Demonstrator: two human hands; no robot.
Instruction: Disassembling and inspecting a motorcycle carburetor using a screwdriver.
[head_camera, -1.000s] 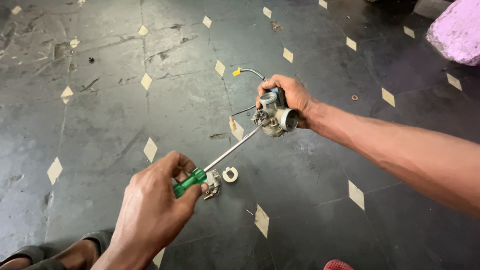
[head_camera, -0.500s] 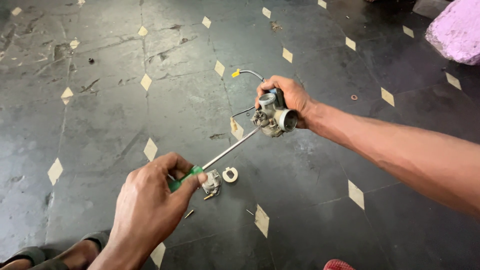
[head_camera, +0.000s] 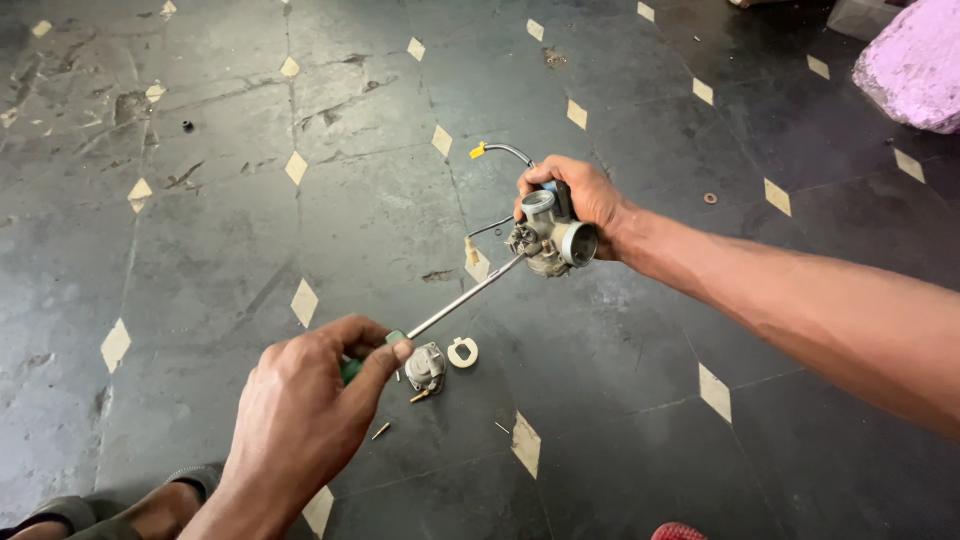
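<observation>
Above dark tiled floor (head_camera: 200, 250) — screwdriver (head_camera: 462, 300) tip against held carburetor (head_camera: 550, 232).

Dark stone floor (head_camera: 250, 230), scuffed, inlaid with small cream diamond tiles (head_camera: 303, 302) in a regular grid. Pale purple rough block (head_camera: 915, 65) at upper right corner, partly cut off. Small rusty washer (head_camera: 710, 198) lies alone on the floor near it. Tiny dark nut-like bit (head_camera: 187, 126) at upper left. Red object (head_camera: 680, 532) just shows at the bottom edge; kind unclear.
</observation>
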